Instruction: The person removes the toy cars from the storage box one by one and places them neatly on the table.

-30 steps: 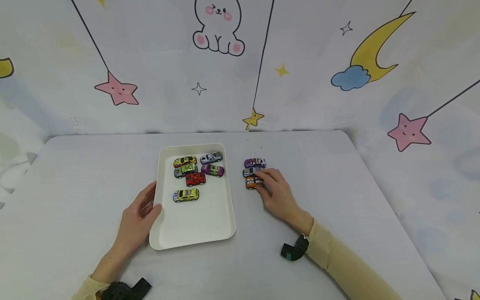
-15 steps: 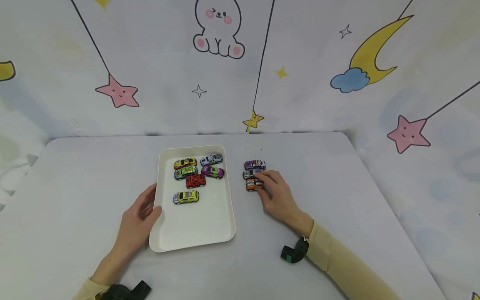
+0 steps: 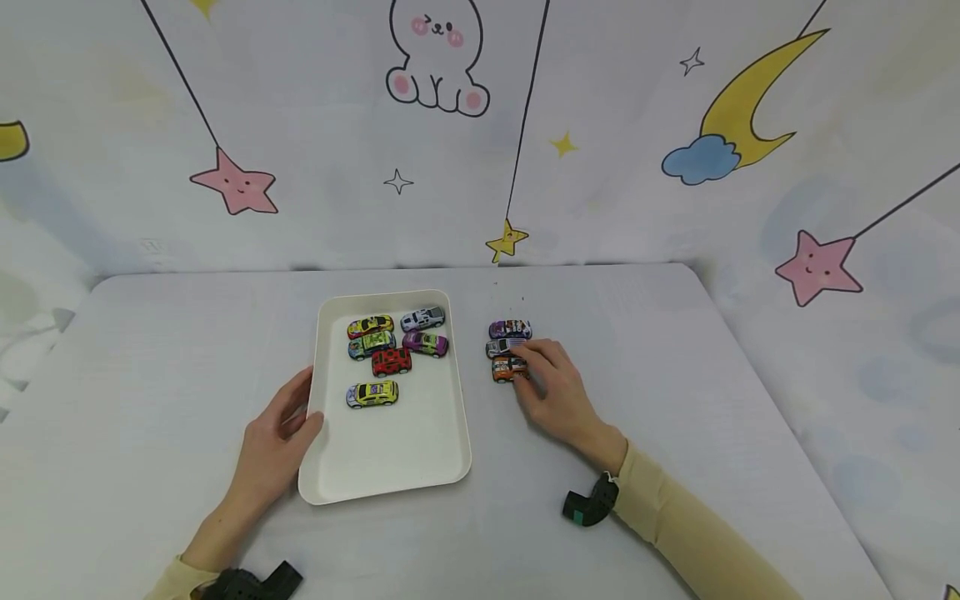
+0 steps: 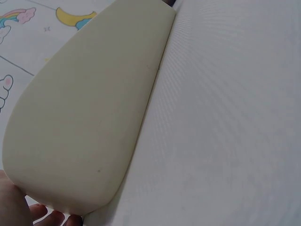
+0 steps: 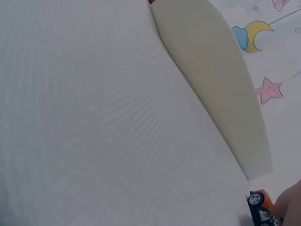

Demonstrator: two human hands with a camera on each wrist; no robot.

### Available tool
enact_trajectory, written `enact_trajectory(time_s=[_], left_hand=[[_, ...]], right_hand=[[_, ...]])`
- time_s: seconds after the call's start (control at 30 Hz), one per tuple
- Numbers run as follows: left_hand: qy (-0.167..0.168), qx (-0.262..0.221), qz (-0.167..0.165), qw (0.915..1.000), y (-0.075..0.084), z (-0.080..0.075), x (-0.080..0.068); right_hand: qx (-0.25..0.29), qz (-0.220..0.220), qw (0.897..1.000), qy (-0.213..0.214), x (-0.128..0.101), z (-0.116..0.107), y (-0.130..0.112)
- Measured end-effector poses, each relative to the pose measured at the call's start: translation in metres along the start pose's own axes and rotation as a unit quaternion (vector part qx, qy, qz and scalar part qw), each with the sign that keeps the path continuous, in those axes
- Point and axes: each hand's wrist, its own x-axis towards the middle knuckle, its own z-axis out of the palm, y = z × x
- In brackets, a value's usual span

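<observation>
A white tray lies on the table, also seen from its side wall in the left wrist view. My left hand grips its left rim, thumb on the edge and fingers against the outside. To the right of the tray, three toy cars stand in a column: a purple one, a silver one and an orange one. My right hand pinches the orange toy car between thumb and fingers; its right end is partly covered. The thumb also shows beside the orange car in the right wrist view.
Several toy cars sit in the upper half of the tray, among them a red one, a purple-and-green one and a yellow one. A white cloth covers the table, with a patterned backdrop behind it.
</observation>
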Motion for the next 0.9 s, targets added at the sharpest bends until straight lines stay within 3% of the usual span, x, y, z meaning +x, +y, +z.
enact_trajectory(time_s=[0.47, 0.67, 0.9], left_hand=[[0.004, -0.007, 0.005, 1.0, 0.0, 0.001, 0.0], [0.003, -0.003, 0.003, 1.0, 0.0, 0.0, 0.0], [0.003, -0.001, 0.004, 1.0, -0.001, 0.0, 0.0]], right_hand=[[-0.006, -0.019, 0.999, 0.047, 0.0, 0.002, -0.007], [0.039, 0.001, 0.996, 0.077, -0.003, 0.012, -0.02], [0.083, -0.012, 0.993, 0.079, 0.002, 0.024, -0.042]])
